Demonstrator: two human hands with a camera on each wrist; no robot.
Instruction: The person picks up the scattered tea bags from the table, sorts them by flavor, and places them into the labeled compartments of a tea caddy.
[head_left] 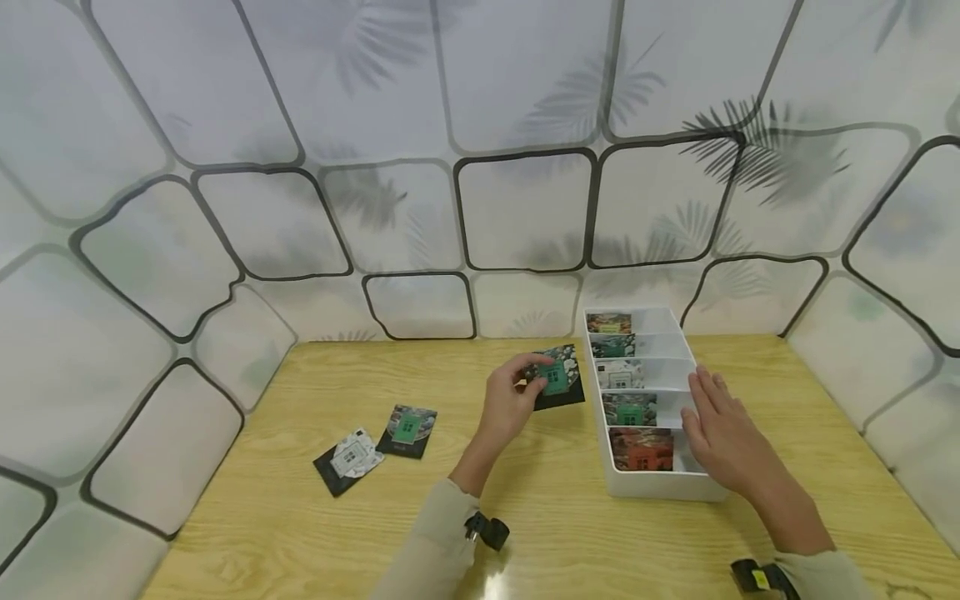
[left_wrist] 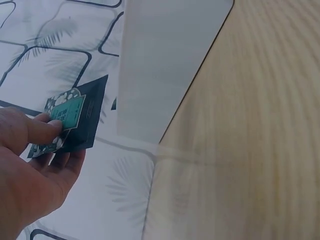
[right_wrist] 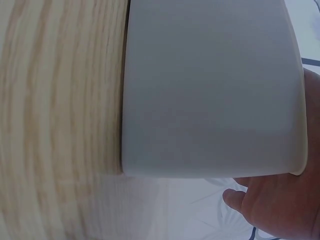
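Note:
My left hand [head_left: 512, 398] pinches a dark square packet [head_left: 561, 379] with a green label, thumb on its front and fingers behind, as the left wrist view shows. The packet is held just left of a white divided box [head_left: 667, 486]. My right hand [head_left: 731, 433] rests on the box's right rim with its fingers extended. Inside the box, packets stand on the left side of the compartments: a red one [head_left: 642, 450] in front, then a green-labelled one [head_left: 630, 409], a white one [head_left: 621, 374], another green-labelled one [head_left: 612, 346] and an orange-toned one [head_left: 609, 322] at the back.
Left on the wooden table [head_left: 270, 533] lies a green-labelled packet [head_left: 407, 431]. Beside it is a black-and-white packet [head_left: 356, 456], tilted at an angle. A patterned curtain-like backdrop [head_left: 525, 212] stands behind and at both sides of the table.

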